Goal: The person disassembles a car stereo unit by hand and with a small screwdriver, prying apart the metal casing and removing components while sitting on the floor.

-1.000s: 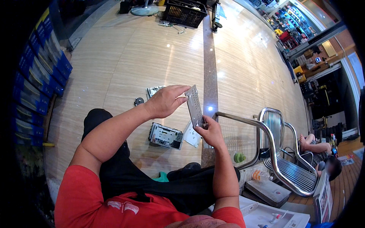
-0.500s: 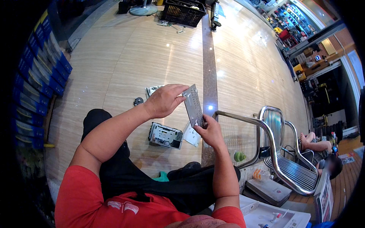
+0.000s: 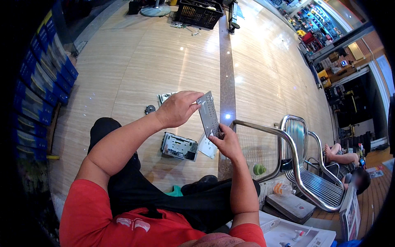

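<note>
A flat grey metal plate with rows of perforations (image 3: 208,113) is held upright-tilted between my hands. My left hand (image 3: 177,108) pinches its upper end between thumb and fingers, and my right hand (image 3: 225,141) grips its lower end. Beneath them on the floor lies an opened metal device chassis (image 3: 179,147), with a white flat panel (image 3: 208,146) beside it. A small dark round part (image 3: 149,109) and a partly hidden silver piece (image 3: 163,98) lie behind my left hand.
A chrome chair (image 3: 314,190) is at my right, near a seated person's leg (image 3: 344,157) and a green-capped bottle (image 3: 258,169). Blue boxes (image 3: 41,99) line the left side. A black crate (image 3: 198,14) sits on the far floor (image 3: 152,61).
Over the last second the plate and both hands have shifted slightly left, and the plate is angled a little differently. Both hands still hold it.
</note>
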Demonstrator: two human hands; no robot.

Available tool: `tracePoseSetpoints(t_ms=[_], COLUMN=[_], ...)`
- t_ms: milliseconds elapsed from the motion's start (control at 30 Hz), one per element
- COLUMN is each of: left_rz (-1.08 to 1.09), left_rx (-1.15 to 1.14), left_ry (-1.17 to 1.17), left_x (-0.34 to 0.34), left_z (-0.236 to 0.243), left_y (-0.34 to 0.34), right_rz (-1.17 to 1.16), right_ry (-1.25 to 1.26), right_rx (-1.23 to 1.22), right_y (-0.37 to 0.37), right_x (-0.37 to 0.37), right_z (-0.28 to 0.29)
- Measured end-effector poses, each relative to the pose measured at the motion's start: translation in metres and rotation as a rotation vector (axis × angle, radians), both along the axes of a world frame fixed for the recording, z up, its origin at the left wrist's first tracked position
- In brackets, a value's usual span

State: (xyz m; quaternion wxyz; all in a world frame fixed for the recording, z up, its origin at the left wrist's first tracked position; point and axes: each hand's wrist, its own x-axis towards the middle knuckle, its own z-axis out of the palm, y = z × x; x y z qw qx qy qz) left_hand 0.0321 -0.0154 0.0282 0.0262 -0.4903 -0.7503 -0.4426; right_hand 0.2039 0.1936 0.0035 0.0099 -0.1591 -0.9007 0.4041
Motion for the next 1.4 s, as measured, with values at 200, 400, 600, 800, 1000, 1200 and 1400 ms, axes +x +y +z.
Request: tracePoseSetpoints(t_ms=[200, 400, 600, 800, 1000, 1200, 1400], left_rz=[-0.001, -0.008, -0.011, -0.014, -0.007, 0.005, 0.010], left_rx=[-0.010, -0.031, -0.045, -0.042, -0.047, -0.054, -0.096], left_ry=[-0.006, -0.012, -0.010, -0.001, -0.007, 0.019, 0.008], left_x=[0.001, 0.001, 0.002, 0.001, 0.000, -0.001, 0.000], left_z=[0.000, -0.003, -0.003, -0.006, -0.007, -0.011, -0.007], left_y=[-0.001, 0.001, 0.001, 0.001, 0.002, 0.001, 0.001], right_rz=[-0.001, -0.001, -0.023, -0.050, -0.078, -0.074, -0.032], right_ry=[0.028, 0.058, 0.076, 0.029, 0.027, 0.016, -0.012], right_rx=[0.080, 0.200, 0.249, 0.281, 0.309, 0.322, 0.170], right_y=[0.000, 0.002, 0.001, -0.002, -0.001, 0.000, 0.004], right_x=[-0.002, -0.001, 0.000, -0.001, -0.001, -0.002, -0.001], right_z=[0.001, -0.001, 0.000, 0.006, 0.003, 0.001, -0.005])
